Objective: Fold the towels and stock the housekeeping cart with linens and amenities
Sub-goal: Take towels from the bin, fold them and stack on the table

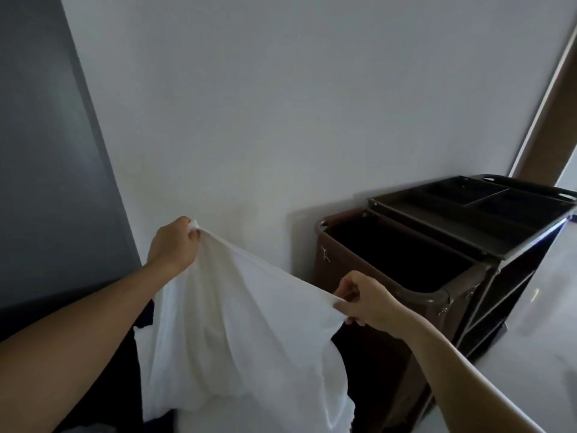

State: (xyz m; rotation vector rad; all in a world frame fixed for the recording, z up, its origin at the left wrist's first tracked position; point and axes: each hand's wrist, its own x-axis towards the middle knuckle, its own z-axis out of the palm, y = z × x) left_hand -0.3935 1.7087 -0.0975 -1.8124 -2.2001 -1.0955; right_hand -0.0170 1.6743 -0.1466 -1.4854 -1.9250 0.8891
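Head view: white cloth towel (237, 323), at 6 o'clock, hangs spread, apparently for folding; left grip (175, 245) pinches its 11 o'clock corner, right grip (367, 303) its 3 o'clock corner, near the dark housekeeping cart (468, 214).

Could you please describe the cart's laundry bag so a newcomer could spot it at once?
Find the dark housekeeping cart against the pale wall on the right. The laundry bag hangs at its left end, just beyond the right hand. Unlike the flat, divided black tray beside it, it is brown, deep and open-topped.
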